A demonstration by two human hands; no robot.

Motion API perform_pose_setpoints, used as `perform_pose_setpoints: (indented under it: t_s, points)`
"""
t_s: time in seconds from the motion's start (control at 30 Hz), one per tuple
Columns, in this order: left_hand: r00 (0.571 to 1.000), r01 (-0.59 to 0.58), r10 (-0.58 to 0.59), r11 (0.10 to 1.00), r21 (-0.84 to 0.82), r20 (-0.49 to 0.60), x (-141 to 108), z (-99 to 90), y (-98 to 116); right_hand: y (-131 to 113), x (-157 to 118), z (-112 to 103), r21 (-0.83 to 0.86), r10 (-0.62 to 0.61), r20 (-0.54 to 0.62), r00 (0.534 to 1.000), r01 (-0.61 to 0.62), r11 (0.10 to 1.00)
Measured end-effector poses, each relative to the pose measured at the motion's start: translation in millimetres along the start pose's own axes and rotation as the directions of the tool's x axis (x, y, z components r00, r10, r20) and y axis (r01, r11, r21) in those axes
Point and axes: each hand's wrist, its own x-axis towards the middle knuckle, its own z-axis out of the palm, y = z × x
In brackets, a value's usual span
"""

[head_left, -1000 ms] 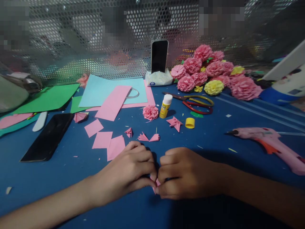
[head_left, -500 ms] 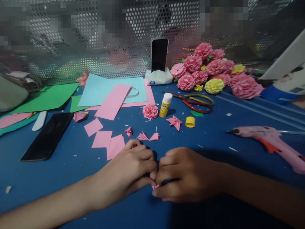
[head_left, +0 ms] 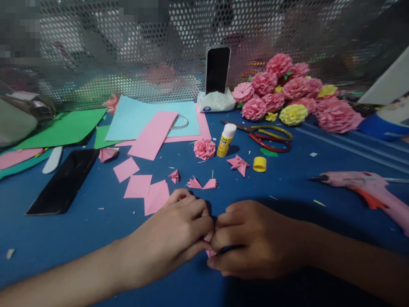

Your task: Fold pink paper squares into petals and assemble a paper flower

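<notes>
A small piece of pink paper (head_left: 211, 253) is pinched between my two hands, mostly covered by the fingers. My left hand (head_left: 182, 232) grips it from the left with curled fingers. From the right, my right hand (head_left: 252, 241) holds the same piece between thumb and fingers. Just beyond the hands lie folded pink pieces (head_left: 202, 183) and a smaller folded piece (head_left: 174, 176). Several pink paper squares (head_left: 137, 186) are left of them. A pink paper flower (head_left: 204, 149), a folded star shape (head_left: 238, 165) and a glue stick (head_left: 226, 140) stand farther back.
Scissors (head_left: 271, 137) and a yellow cap (head_left: 260, 164) lie beyond my right hand. A pink glue gun (head_left: 361, 183) is far right, a dark phone (head_left: 63, 182) left. Paper flowers (head_left: 275, 91) pile up behind, beside a propped phone (head_left: 217, 70). Blue and green sheets (head_left: 67, 128) lie at back left.
The view has shifted slightly, so most things sit a little farther right. Both hands stay together on the pink paper, with little change in their grip.
</notes>
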Motion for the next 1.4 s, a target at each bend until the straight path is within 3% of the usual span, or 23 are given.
perform_pose_setpoints:
  t_s: [0.37, 0.73, 0.93, 1.1, 1.17, 1.27, 1.33, 1.4]
  points:
    - [1.000, -0.016, 0.015, 1.000, -0.015, -0.024, 3, 1.8, -1, -1, 0, -4, 0.052, 0.036, 0.045, 0.998, -0.039, 0.998]
    - [0.999, -0.010, 0.011, 0.999, 0.040, -0.036, 2, 2.1, 0, -3, 10, -13, 0.070, 0.024, 0.166, 0.986, -0.036, 0.997]
    - [0.998, -0.011, 0.019, 0.991, 0.132, -0.058, 3, 8.9, 2, -2, 10, -12, 0.093, 0.043, 0.167, 0.985, -0.059, 0.994]
    - [0.997, 0.007, 0.004, 0.988, 0.152, -0.072, -5, -0.7, 3, 0, 5, -10, 0.128, 0.033, 0.143, 0.989, -0.051, 0.991]
    - [0.988, -0.025, 0.056, 0.976, 0.214, -0.141, -11, -5.8, 4, 1, 4, -10, 0.136, 0.030, 0.119, 0.992, -0.046, 0.990]
    - [0.937, -0.174, 0.262, 0.924, 0.342, -0.231, -22, -6.5, 8, 2, 5, -9, 0.117, 0.044, 0.110, 0.993, -0.057, 0.991]
    - [0.909, -0.254, 0.361, 0.875, 0.412, -0.207, -29, -1.8, 13, 2, 5, -9, 0.100, 0.042, 0.129, 0.991, -0.056, 0.993]
    - [0.910, -0.258, 0.381, 0.830, 0.494, -0.166, -34, 5.5, 16, 3, 6, -9, 0.093, 0.036, 0.139, 0.990, -0.049, 0.994]
